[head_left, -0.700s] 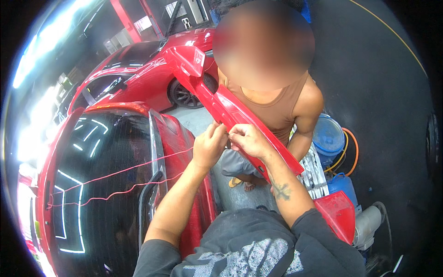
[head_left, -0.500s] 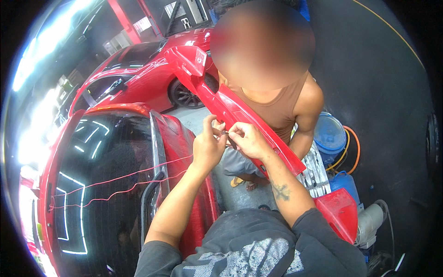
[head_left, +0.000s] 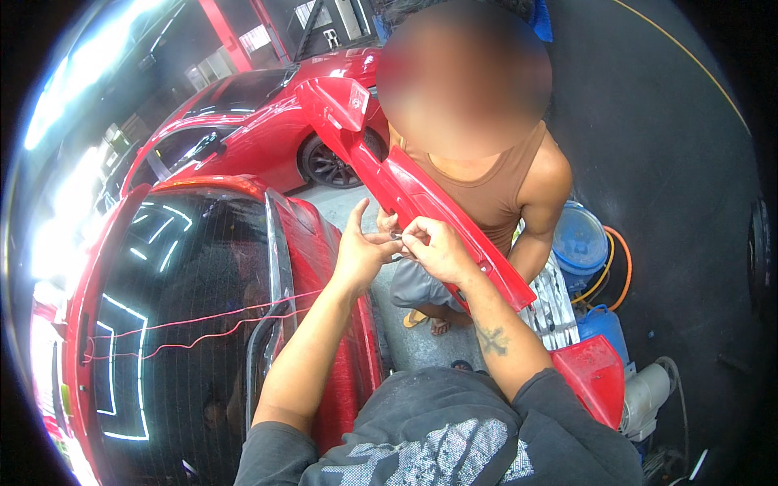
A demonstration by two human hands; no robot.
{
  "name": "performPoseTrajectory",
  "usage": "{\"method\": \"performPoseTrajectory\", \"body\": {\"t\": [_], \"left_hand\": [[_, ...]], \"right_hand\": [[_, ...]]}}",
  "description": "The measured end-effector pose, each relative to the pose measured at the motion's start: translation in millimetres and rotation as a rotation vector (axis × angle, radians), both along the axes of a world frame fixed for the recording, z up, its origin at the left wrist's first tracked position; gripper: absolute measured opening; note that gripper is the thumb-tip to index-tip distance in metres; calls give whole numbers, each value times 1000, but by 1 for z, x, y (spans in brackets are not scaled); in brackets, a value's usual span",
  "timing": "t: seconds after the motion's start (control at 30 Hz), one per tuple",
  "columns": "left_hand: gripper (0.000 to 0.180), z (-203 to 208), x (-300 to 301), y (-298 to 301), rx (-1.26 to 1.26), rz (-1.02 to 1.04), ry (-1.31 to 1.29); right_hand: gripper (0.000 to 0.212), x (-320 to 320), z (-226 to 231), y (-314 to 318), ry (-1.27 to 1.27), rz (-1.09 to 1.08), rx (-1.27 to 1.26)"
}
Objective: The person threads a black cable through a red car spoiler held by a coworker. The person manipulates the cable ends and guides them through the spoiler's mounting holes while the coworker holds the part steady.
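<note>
In the middle, my left hand [head_left: 365, 249] and my right hand [head_left: 438, 249] meet at a small dark, partly shiny thing [head_left: 397, 236], too small to name. The right thumb and fingertips pinch at it. On the left hand one digit points up while the others reach toward the right hand, closed about something mostly hidden. Just beyond my hands, a long red car body panel [head_left: 438, 206] slants down from far left to near right. A person in a brown tank top [head_left: 498, 178] stands behind it, with a hand by its edge near my left fingers.
A red car with a dark rear window [head_left: 186, 300] stands close on the left, crossed by thin red strands [head_left: 203, 324]. Another red car [head_left: 267, 130] is behind it. At right are a blue bucket [head_left: 577, 243], an orange hose [head_left: 626, 267] and a red panel piece [head_left: 592, 377].
My left hand has loosened, one digit now stretched upward instead of curled at the small thing. My right hand keeps its pinch. The view has shifted slightly.
</note>
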State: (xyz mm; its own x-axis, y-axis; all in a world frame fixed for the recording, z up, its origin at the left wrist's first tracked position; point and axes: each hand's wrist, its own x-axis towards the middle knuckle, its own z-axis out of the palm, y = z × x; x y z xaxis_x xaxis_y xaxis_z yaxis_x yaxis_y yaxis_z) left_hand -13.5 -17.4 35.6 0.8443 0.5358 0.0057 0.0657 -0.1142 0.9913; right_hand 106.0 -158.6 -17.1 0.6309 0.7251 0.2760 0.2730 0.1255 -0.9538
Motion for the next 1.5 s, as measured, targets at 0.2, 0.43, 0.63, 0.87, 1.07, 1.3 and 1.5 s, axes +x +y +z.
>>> {"method": "performPoseTrajectory", "body": {"t": [0.2, 0.43, 0.63, 0.87, 1.07, 1.3, 1.5], "left_hand": [[112, -2, -5, 10, -163, -42, -86], [108, -6, -5, 17, -320, 46, -129], [97, 7, -8, 12, -358, 96, -201], [86, 9, -9, 16, -331, 45, -276], [81, -1, -12, 36, -347, 123, -303], [82, -3, -15, 46, -401, 220, -353], [72, -7, -15, 49, -421, 277, -320]], "right_hand": [[12, 1, -8, 6, 102, 11, 52], [20, 0, -1, -1, -184, -59, -13], [21, -4, 2, -3, -181, -94, -7], [19, -6, 11, -6, -218, -81, -121], [17, -7, 8, -3, -222, -93, -88], [17, -6, 0, 1, -233, -139, -21], [18, -8, 1, 1, -234, -147, -3]]}}
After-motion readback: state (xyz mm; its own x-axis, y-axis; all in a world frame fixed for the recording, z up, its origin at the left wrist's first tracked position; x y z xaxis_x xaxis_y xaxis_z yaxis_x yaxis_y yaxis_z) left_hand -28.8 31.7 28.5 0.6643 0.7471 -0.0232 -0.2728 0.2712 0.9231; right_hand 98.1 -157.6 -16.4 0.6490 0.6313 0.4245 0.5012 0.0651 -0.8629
